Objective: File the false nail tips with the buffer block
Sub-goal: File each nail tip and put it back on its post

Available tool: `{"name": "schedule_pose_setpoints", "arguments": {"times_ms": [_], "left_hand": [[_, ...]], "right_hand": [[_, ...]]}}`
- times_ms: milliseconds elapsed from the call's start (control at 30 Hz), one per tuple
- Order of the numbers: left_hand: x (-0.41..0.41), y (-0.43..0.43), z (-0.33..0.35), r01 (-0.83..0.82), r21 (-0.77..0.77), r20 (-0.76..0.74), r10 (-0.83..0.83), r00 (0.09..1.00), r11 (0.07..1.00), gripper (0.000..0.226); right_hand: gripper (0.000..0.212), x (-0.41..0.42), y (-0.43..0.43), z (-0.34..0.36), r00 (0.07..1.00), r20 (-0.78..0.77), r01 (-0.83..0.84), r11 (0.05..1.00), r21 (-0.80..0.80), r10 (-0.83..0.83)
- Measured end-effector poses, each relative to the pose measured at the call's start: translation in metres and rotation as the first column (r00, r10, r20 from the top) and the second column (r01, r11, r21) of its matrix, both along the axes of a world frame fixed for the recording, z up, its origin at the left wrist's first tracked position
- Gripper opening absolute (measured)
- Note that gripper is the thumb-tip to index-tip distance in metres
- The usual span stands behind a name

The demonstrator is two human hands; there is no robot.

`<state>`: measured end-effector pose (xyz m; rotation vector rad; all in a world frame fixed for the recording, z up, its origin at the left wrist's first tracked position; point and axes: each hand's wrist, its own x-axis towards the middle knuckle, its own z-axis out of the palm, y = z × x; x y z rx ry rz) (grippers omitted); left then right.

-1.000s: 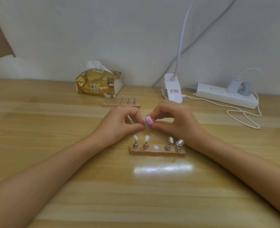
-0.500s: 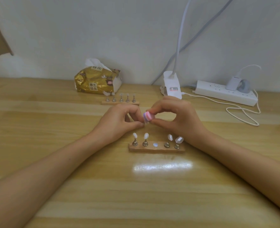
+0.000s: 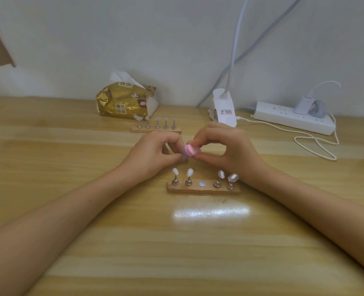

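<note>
On a wooden table (image 3: 70, 231), with a gold tissue pack (image 3: 126, 102) and a second peg stand (image 3: 156, 129) set back near the wall, a person works at the middle of a filing job. The left hand (image 3: 153, 154) is curled, thumb and forefinger drawn together right against the buffer block (image 3: 190, 151); what they pinch cannot be made out. The pink-and-white block is held up above the table, just behind the near wooden stand (image 3: 203, 189), gripped between the thumb and fingers of the right hand (image 3: 226, 150). Four false nail tips (image 3: 189, 172) stand upright on the near stand's metal pegs, while its middle seat (image 3: 201, 184) is bare, which suggests the missing tip is the one at the block. Whether any of the four has been filed is not visible; at least the piece in hand looks unfinished. A white lamp clamp (image 3: 223, 110) and a power strip (image 3: 292, 117) lie to the right.
</note>
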<state>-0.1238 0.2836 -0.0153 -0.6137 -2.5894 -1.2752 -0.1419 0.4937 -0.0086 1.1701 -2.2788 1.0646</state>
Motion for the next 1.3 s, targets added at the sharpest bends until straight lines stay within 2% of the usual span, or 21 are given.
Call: {"name": "schedule_pose_setpoints", "arguments": {"times_ms": [100, 167, 267, 367, 400, 467, 567, 700, 800, 900, 1000, 1067, 1167, 1233, 1300], "left_hand": [[0.0003, -0.0002, -0.0005, 0.004, -0.001, 0.003, -0.004, 1.000, 1.000, 0.017], [0.0005, -0.0007, -0.0001, 0.002, -0.005, -0.001, -0.002, 1.000, 1.000, 0.016], [-0.0002, -0.0003, -0.0005, 0.001, -0.001, -0.006, -0.001, 1.000, 1.000, 0.021], [-0.0005, -0.0002, -0.0009, -0.003, 0.003, -0.001, 0.003, 1.000, 1.000, 0.018], [-0.0007, -0.0003, -0.0009, -0.004, 0.001, 0.000, 0.004, 1.000, 1.000, 0.018], [-0.0004, -0.0003, -0.0008, 0.006, 0.000, 0.000, -0.006, 1.000, 1.000, 0.020], [0.0001, -0.0002, -0.0003, 0.019, 0.012, 0.016, -0.019, 1.000, 1.000, 0.016], [-0.0008, 0.0000, -0.0006, 0.003, 0.011, 0.022, -0.004, 1.000, 1.000, 0.023], [-0.0006, -0.0002, -0.0009, -0.006, 0.023, 0.025, 0.005, 1.000, 1.000, 0.016], [-0.0006, -0.0002, -0.0005, -0.017, 0.005, 0.013, 0.017, 1.000, 1.000, 0.017], [0.0004, 0.0002, 0.0009, -0.011, 0.010, 0.015, 0.011, 1.000, 1.000, 0.020], [0.0002, 0.0001, 0.0011, -0.015, 0.006, 0.013, 0.015, 1.000, 1.000, 0.020], [0.0012, 0.0000, 0.0014, 0.002, 0.011, 0.018, -0.002, 1.000, 1.000, 0.016], [0.0014, 0.0004, 0.0011, 0.005, 0.023, 0.023, -0.006, 1.000, 1.000, 0.012], [0.0008, 0.0009, 0.0009, 0.000, 0.020, 0.023, -0.001, 1.000, 1.000, 0.009]], "right_hand": [[0.009, -0.0013, 0.0019, -0.0007, 0.998, 0.028, 0.049, 0.997, -0.052, -0.047], [0.008, -0.0015, 0.0006, -0.0013, 1.000, -0.015, 0.018, 1.000, -0.006, -0.018], [0.009, -0.0025, 0.0016, -0.0011, 0.998, 0.042, 0.052, 0.998, -0.039, -0.050], [0.009, -0.0018, 0.0019, -0.0013, 0.999, -0.033, 0.006, 1.000, 0.018, -0.006], [0.009, -0.0019, 0.0015, -0.0008, 1.000, -0.006, 0.019, 1.000, 0.021, -0.019], [0.009, -0.0038, 0.0033, -0.0005, 0.997, 0.026, 0.066, 0.998, -0.006, -0.066], [0.010, -0.0021, 0.0026, -0.0009, 0.997, -0.064, 0.044, 0.999, 0.002, -0.044], [0.010, -0.0014, 0.0021, -0.0005, 0.997, -0.017, 0.070, 0.996, -0.063, -0.071], [0.007, -0.0009, 0.0014, -0.0019, 0.998, -0.063, 0.013, 0.999, 0.035, -0.011], [0.007, -0.0025, 0.0035, -0.0015, 0.996, 0.019, 0.091, 0.996, -0.007, -0.090], [0.007, -0.0001, 0.0006, -0.0024, 0.999, -0.038, 0.036, 0.999, 0.011, -0.036], [0.006, -0.0012, 0.0014, -0.0021, 0.998, -0.021, 0.052, 0.998, 0.030, -0.051], [0.009, -0.0017, 0.0048, 0.0000, 0.994, -0.025, 0.106, 0.994, 0.003, -0.106], [0.013, 0.0007, 0.0027, -0.0007, 0.995, -0.085, 0.059, 0.998, 0.016, -0.057], [0.011, 0.0008, 0.0018, -0.0018, 0.997, -0.070, 0.047, 0.998, 0.030, -0.045]]}}
